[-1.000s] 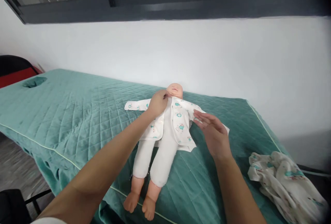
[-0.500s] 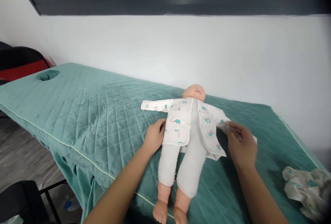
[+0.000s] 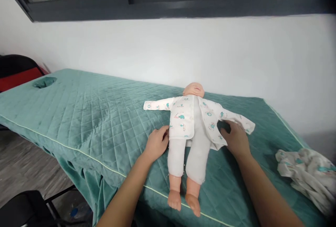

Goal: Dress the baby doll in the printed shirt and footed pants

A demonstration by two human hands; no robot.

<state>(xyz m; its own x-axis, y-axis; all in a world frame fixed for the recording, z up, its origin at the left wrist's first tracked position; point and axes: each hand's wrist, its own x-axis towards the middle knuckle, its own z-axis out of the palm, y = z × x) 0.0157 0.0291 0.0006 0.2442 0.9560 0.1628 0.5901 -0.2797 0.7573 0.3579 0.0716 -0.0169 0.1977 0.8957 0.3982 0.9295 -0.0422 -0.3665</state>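
A baby doll (image 3: 193, 157) lies on its back on a teal quilted bed (image 3: 86, 115), head towards the wall, bare feet at the front edge. It wears a white printed jacket (image 3: 183, 118), open down the front, with both sleeves spread out. My left hand (image 3: 156, 143) rests on the bed against the jacket's lower left hem, fingers curled at the cloth. On the doll's other side, my right hand (image 3: 235, 139) lies under the right sleeve, its fingers closed on the jacket's edge.
A crumpled white printed garment (image 3: 307, 174) lies on the bed at the right. A white wall and a dark window frame (image 3: 168, 3) run behind. A red and black chair (image 3: 18, 73) stands at the far left, another black chair (image 3: 31, 209) below the bed's front edge.
My left hand came down from the doll's collar to the jacket's lower hem. My right hand moved in against the doll's side, and the right sleeve is now spread flat.
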